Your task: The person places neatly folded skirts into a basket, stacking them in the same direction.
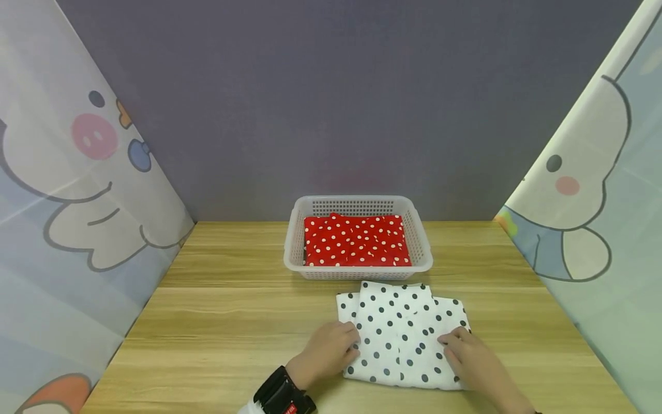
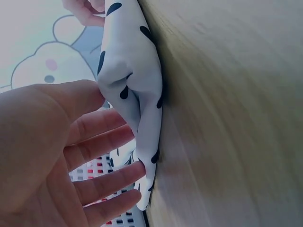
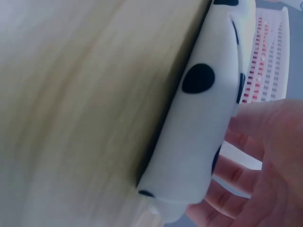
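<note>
A folded white cloth [image 1: 395, 339] with black polka dots lies flat on the wooden table, a narrower folded layer over its middle. Whether it is a garment cannot be made out. My left hand [image 1: 331, 348] rests at its left edge. In the left wrist view the thumb and fairly straight fingers of the left hand [image 2: 71, 142] touch the puffy folded side without closing round it. At the right edge lies my right hand [image 1: 473, 359]. In the right wrist view the right hand [image 3: 265, 161] touches the rounded fold, its fingers extended and partly hidden behind the fabric.
Just beyond the cloth stands a white plastic basket [image 1: 358, 275] with perforated walls. Folded red fabric [image 1: 357, 241] with white dots lies in it. The wooden table [image 1: 233, 310] meets a grey back panel [image 1: 331, 103], with cartoon-printed sheets on both sides.
</note>
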{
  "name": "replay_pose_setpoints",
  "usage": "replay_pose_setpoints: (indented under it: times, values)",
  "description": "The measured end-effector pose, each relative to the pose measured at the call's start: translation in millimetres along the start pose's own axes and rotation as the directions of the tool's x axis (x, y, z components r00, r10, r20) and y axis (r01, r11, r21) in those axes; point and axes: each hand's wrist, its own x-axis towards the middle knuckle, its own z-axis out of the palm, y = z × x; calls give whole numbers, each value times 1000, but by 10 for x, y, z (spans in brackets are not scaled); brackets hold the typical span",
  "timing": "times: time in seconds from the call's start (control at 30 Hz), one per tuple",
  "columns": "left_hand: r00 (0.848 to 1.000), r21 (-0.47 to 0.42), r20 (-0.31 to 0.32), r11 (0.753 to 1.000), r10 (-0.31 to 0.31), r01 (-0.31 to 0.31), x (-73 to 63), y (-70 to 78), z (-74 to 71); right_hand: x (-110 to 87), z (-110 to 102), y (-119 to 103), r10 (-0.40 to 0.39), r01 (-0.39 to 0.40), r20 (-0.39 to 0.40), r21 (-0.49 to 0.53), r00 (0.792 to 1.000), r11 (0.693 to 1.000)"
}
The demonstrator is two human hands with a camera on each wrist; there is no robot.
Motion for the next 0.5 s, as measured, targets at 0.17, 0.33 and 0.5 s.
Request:
replay_pose_setpoints:
  times: [0.17, 0.33, 0.5]
  values:
    - [999, -11, -4, 998, -54, 54, -106, -85, -2, 42, 43, -100, -41, 42, -45, 14, 998, 999]
    - [996, -11, -27, 996, -88, 88, -206, -166, -32, 94, 75, -205, -58, 60, -50, 28, 997, 998]
    - [992, -5, -25, 992, -125, 125, -298, -227, -88, 157, 93, -327, -56, 56, -12, 38, 998, 998]
